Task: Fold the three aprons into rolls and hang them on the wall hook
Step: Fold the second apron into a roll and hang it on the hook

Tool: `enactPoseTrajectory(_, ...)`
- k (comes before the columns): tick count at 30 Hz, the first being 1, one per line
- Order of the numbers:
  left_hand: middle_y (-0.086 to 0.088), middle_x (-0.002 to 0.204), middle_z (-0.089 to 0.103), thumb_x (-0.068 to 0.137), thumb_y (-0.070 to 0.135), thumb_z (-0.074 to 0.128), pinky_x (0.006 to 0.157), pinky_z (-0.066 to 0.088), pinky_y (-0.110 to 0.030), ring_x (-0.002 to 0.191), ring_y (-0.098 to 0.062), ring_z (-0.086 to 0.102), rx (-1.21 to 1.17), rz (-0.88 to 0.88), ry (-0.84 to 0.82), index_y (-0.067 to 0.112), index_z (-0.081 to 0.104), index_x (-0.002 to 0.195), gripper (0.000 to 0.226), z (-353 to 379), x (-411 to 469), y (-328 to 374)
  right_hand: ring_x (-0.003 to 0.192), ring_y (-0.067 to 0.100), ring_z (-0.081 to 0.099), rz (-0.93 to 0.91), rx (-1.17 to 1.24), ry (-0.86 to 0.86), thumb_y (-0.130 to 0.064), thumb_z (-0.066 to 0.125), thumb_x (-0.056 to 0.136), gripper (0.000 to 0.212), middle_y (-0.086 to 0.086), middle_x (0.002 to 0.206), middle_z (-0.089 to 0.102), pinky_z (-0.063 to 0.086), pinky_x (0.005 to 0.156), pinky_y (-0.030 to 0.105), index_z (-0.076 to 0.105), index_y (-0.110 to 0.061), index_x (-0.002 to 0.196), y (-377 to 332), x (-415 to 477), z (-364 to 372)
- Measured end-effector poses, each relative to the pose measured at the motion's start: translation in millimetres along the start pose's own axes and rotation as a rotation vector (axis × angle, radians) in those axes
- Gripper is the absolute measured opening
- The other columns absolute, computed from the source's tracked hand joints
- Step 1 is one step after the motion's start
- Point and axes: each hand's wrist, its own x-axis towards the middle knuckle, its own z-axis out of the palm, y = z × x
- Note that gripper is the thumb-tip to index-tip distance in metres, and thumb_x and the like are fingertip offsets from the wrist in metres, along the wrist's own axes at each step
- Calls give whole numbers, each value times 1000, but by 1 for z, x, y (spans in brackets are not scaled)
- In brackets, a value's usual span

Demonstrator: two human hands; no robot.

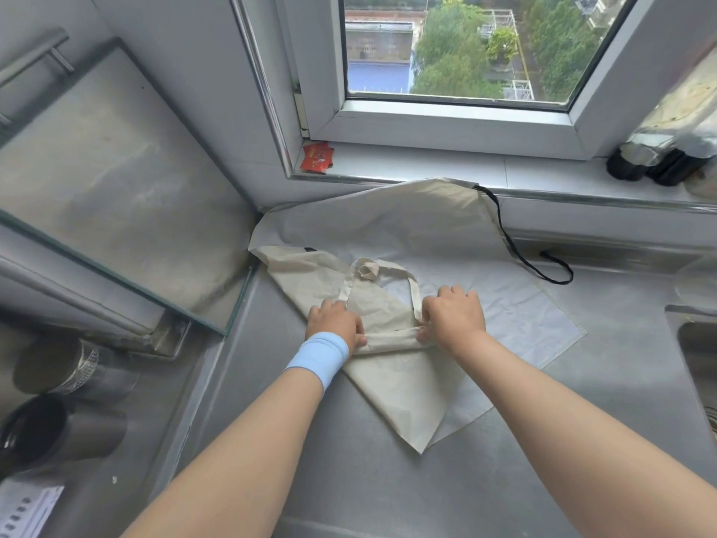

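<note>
One beige cotton apron (392, 386) lies across the grey steel table (504, 479), its upper part turned into a narrow roll. My left hand (335, 322) and right hand (454, 316) each pinch one end, I judge to keep the roll tight and even. A pale white apron (523, 320) lies spread beneath it.

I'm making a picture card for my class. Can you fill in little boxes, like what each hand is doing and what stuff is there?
Place: steel counter below a window
Left hand: grips the rolled edge of the beige apron; blue wristband on the wrist
Right hand: grips the same rolled edge
Underneath: white apron, lying flat
By the window: more beige cloth with a black strap
On the sill: red packet
Roll: only just started
</note>
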Motion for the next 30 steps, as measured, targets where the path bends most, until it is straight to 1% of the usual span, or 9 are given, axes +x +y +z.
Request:
enactPoseTrajectory(5,-7,112,50,91,10,47,85,37,-34,107,-28,46,-42,255,110,23,58,108,24,2,-8,33,94,30,61,-164,79,-3,-12,54,89,20,5,107,58,44,67,34,60,-19,107,-7,0,5)
enactPoseTrajectory(10,-3,68,52,68,15,47,45,38,-26,58,-24,56,-64,335,252,19,62,68,16,24,-15,32,100,26,51,-279,146,64,-4,55,89,29,3,107,55,30,67,32,63,-21,111,2,-13,17)
enactPoseTrajectory(14,0,80,60,72,17,45,58,50,-31,69,-26,58,-111,383,297,19,67,82,24,41,-20,23,71,22,51,-319,135,179,-11,77,69,18,-3,78,54,37,55,31,66,-24,76,7,-22,26)
enactPoseTrajectory(17,-1,84,61,74,24,50,63,52,-32,73,-25,59,-102,413,311,17,67,89,23,40,-21,19,66,21,54,-337,3,210,-10,78,57,24,-4,74,55,38,53,30,64,-23,72,4,-27,29)
enactPoseTrajectory(21,-3,82,63,59,12,79,59,53,-31,69,-28,61,-115,416,266,16,68,86,29,34,-16,18,55,22,55,-344,-172,208,-5,79,47,29,0,65,55,39,48,29,60,-19,62,-4,-21,26)
enactPoseTrajectory(24,-4,78,62,58,7,79,52,50,-32,66,-28,61,-96,398,245,17,69,82,28,27,-9,17,44,22,52,-365,-205,136,-6,83,36,34,1,56,52,33,42,26,57,-17,56,-5,-9,21)
enactPoseTrajectory(26,-8,87,62,69,5,71,60,50,-35,79,-30,61,-74,384,182,15,69,93,26,18,-5,20,41,20,51,-370,-191,96,-9,84,31,37,0,52,51,30,42,24,56,-18,54,0,1,16)
enactPoseTrajectory(28,-8,106,58,83,6,56,77,48,-37,98,-30,56,-43,359,98,16,64,110,30,7,-1,22,44,20,54,-375,-189,51,-15,84,34,35,-2,52,54,38,48,25,57,-18,57,1,6,0)
enactPoseTrajectory(30,-6,112,57,86,9,48,85,47,-36,104,-31,56,-117,297,-21,17,60,112,30,-6,5,20,63,22,61,-371,-176,33,-22,77,60,23,0,70,63,43,66,31,61,-17,76,3,9,-12)
